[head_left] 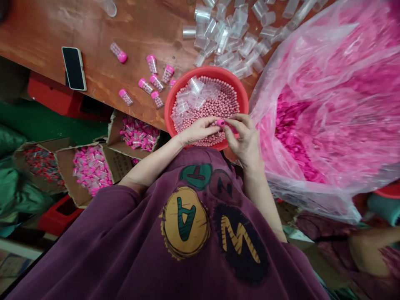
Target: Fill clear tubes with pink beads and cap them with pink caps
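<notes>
Over a red basin of pink beads, my two hands meet with their fingertips close together. My left hand pinches a small bright pink cap; its fingers hide whether a clear tube is joined to it. The fingers of my right hand are curled at the cap's other side, with more pink plastic showing between thumb and fingers. Several clear tubes lie on the beads in the basin.
Bead-filled vials with pink caps lie left of the basin, near a phone. Clear tubes are heaped behind it. A big plastic bag of pink caps stands at right. Cardboard boxes of vials sit below the table edge.
</notes>
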Demonstrator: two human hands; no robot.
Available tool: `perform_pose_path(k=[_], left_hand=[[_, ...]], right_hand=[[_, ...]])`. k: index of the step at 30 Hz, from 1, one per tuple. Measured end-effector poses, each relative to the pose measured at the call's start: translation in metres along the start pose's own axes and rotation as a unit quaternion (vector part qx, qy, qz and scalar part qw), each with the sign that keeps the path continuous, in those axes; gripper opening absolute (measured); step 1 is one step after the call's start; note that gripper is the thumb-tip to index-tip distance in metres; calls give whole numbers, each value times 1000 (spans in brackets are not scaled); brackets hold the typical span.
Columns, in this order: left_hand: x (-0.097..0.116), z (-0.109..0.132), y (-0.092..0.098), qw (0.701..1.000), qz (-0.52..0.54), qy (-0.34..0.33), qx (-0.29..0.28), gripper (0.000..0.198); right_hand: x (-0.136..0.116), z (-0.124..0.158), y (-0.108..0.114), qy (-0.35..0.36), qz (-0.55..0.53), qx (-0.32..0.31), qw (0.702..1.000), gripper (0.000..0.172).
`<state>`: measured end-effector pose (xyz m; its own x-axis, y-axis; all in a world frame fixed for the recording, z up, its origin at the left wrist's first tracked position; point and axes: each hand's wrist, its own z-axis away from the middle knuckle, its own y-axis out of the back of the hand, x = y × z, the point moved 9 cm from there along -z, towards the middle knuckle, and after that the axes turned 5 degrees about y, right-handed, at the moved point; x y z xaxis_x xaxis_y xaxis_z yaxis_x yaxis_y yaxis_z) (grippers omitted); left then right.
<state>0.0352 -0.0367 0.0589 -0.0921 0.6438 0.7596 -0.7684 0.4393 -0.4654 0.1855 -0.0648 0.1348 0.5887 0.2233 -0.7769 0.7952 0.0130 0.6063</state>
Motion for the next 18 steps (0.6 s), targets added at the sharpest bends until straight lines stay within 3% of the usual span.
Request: perform_pose_path(k=[3, 8, 13, 18], left_hand=[[4, 3, -5, 1000, -15, 7, -25, 28], [4, 10, -9, 999, -6, 37, -14, 44], [-5, 12, -12, 998, 28, 47, 33, 48], [-15, 16, -21, 987, 84, 66, 121, 39]], right_hand=[[-4, -1, -3, -3, -9, -38, 999, 37], [1, -5, 5, -61, -75, 7, 995, 40], [6, 0, 2, -100, -108, 14, 989, 37], [2, 9, -3, -131, -83, 39, 987, 36]])
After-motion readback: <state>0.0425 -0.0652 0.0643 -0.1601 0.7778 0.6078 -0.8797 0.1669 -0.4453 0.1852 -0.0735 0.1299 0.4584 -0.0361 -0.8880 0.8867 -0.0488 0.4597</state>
